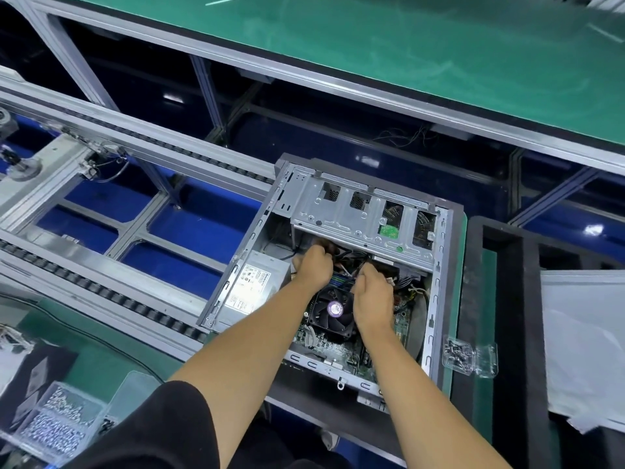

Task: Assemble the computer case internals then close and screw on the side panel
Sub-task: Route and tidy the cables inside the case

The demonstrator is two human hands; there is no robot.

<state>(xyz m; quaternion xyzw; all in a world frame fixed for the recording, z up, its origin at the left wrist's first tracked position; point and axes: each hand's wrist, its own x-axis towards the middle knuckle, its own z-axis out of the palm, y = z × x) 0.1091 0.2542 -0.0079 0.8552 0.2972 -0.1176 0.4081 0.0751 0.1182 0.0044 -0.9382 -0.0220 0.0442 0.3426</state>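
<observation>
One open computer case (pixel 341 265) lies on the surface, with one power supply (pixel 252 286) and one cooler fan (pixel 333 311) inside. Two hands reach in, the left (pixel 313 270) and the right (pixel 372 299). Two clear screw boxes show: one near left (pixel 57 418) (two compartments visible) and one small at right (pixel 470 357). One grey panel (pixel 585 350) lies far right.

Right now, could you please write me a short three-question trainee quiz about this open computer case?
1. True or false: the side panel is already screwed onto the open grey metal computer case.
2. Which part lies directly beside the left hand? A) silver boxy power supply B) clear plastic screw box
3. Fill in: both hands work among the black ____ above the black round-bladed cooler fan.

Key: 1 false; 2 A; 3 cables. The right hand partly covers the fan.
</observation>
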